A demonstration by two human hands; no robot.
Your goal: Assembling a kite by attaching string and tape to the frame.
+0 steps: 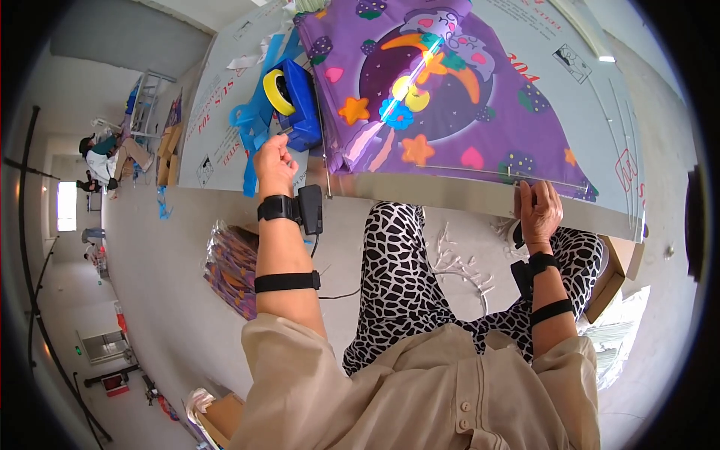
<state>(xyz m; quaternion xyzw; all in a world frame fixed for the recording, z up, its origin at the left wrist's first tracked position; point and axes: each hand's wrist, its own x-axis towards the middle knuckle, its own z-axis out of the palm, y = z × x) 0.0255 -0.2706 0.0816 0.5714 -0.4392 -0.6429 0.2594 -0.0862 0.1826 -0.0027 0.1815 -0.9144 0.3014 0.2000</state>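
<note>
A purple sheet [442,142] printed with stars, hearts and a moon lies on the table, its left side folded in layers. My right hand [540,214] is closed at its near edge, fingertips on the sheet, by a thin pale rod [480,171] that lies along that edge. What is under those fingers is partly hidden. My left hand [275,165] is closed in a pinch beside a blue tape dispenser [303,112] with a yellow-cored roll [279,91]. Whatever the pinch holds, if anything, is too small to make out.
Blue strips [251,124] lie left of the dispenser on the grey printed tabletop [210,97]. Thin rods [611,105] rest at the table's right. Below are a plastic-wrapped printed bundle [231,270], white hooked pieces [461,266] and a cardboard box [611,277]. A person [112,157] sits far left.
</note>
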